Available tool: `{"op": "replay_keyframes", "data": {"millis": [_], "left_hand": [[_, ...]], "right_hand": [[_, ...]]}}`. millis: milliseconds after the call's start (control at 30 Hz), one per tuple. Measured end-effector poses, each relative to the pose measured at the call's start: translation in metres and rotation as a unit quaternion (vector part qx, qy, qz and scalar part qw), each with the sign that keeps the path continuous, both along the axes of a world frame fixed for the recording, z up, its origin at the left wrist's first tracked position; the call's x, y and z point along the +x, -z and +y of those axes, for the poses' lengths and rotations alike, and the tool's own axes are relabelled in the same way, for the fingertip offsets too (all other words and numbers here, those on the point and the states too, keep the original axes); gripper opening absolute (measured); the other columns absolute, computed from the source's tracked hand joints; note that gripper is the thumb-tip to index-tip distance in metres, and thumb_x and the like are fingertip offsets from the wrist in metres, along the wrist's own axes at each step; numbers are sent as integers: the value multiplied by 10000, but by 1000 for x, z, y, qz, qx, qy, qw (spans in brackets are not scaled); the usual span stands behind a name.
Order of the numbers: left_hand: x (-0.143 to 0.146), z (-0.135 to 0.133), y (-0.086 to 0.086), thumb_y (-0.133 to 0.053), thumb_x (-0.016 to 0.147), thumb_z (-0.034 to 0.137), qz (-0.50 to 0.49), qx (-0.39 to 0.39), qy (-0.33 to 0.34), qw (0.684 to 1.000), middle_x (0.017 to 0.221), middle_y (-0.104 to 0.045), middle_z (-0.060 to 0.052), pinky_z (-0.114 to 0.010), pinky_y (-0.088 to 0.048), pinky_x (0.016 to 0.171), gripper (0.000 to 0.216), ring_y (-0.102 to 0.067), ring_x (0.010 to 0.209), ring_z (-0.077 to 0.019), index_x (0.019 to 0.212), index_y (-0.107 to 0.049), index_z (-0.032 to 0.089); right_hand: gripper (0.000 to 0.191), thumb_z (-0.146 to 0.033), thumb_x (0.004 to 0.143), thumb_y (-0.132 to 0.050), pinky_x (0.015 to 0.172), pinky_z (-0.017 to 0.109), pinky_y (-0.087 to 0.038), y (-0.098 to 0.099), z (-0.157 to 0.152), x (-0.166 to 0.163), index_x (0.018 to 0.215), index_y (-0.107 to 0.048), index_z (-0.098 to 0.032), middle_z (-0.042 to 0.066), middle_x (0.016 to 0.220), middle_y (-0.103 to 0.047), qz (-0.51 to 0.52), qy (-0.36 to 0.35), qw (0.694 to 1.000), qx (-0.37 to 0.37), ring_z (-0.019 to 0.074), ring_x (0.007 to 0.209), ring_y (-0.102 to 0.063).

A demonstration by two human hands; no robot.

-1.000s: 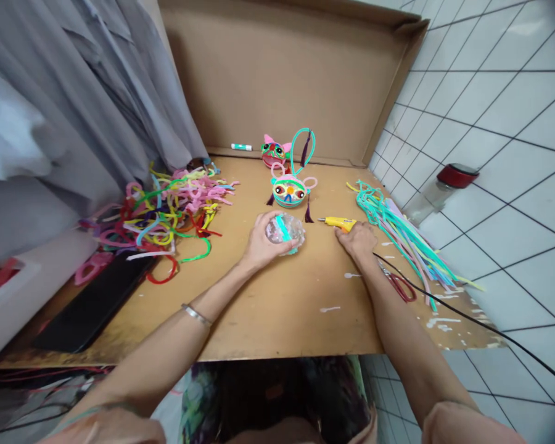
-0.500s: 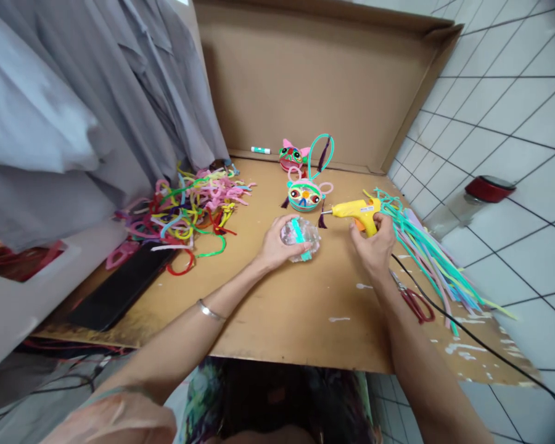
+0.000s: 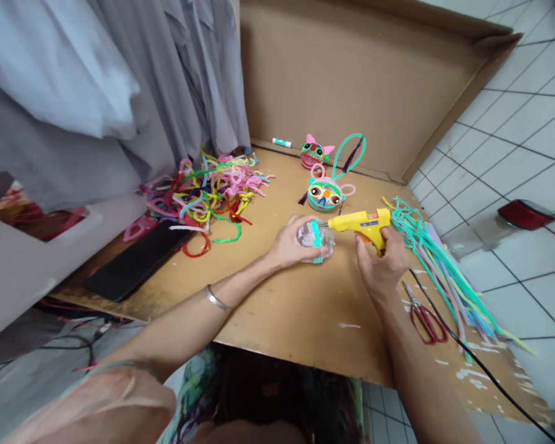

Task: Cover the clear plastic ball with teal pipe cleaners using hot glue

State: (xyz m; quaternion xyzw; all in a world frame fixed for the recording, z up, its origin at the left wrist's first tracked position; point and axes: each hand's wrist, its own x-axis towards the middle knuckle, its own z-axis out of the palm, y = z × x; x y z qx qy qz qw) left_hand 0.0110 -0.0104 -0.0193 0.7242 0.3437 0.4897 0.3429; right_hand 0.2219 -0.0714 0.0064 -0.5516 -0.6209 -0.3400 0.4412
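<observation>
My left hand [image 3: 292,242] is closed round a clear, rounded plastic piece [image 3: 326,244] with a turquoise strip [image 3: 316,240] across it. In my right hand [image 3: 385,262] is a yellow glue gun [image 3: 361,225], gripped by its handle with fingers at the trigger. Its metal nozzle is at the upper edge of the clear piece, beside the strip; whether it touches cannot be made out. Just behind stands a decorated animal-face ornament [image 3: 324,194] with pink loop ears and a turquoise handle loop.
Farther back are a pink-eared ornament [image 3: 312,154] and a glue stick tube [image 3: 282,142]. Tangled pipe cleaners [image 3: 213,191] and a black slab [image 3: 136,262] lie left. Red-handled scissors [image 3: 428,320], a black cord [image 3: 481,367] and straight pipe cleaners [image 3: 448,271] lie right; a red-lidded jar [image 3: 527,213] is beyond.
The glue gun has moved left to the clear piece, its nozzle now at the turquoise strip's top end. The whole view has shifted, with the table appearing turned.
</observation>
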Motion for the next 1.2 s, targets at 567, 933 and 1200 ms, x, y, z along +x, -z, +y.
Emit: {"op": "replay_keyframes", "data": {"millis": [567, 933, 1200], "left_hand": [[-1, 0, -1, -840, 591, 411, 17, 19, 1, 1000, 1166, -613, -80, -405, -513, 954, 689, -623, 1083, -259, 1216, -622, 222], [-1, -1, -1, -849, 585, 388, 27, 38, 1, 999, 1196, -618, -76, -426, -508, 992, 691, -616, 1124, -269, 1220, -622, 234], [-1, 1, 3, -845, 589, 402, 27, 59, 5, 998, 1207, -608, -81, -430, -505, 1002, 699, -607, 1137, -270, 1228, -621, 231]], "right_hand": [[250, -381, 868, -630, 706, 327, -502, -2, -3, 1, 1028, -579, -197, 83, 873, -683, -18, 18, 1000, 16, 218, 792, -660], [221, -365, 884, -609, 717, 340, -513, -6, -7, -1, 1033, -581, -205, 98, 899, -704, -36, 9, 999, 11, 228, 832, -680], [234, -376, 878, -592, 738, 359, -504, -7, -9, 0, 1039, -577, -206, 101, 901, -688, -11, -6, 1000, -26, 237, 838, -667]]}}
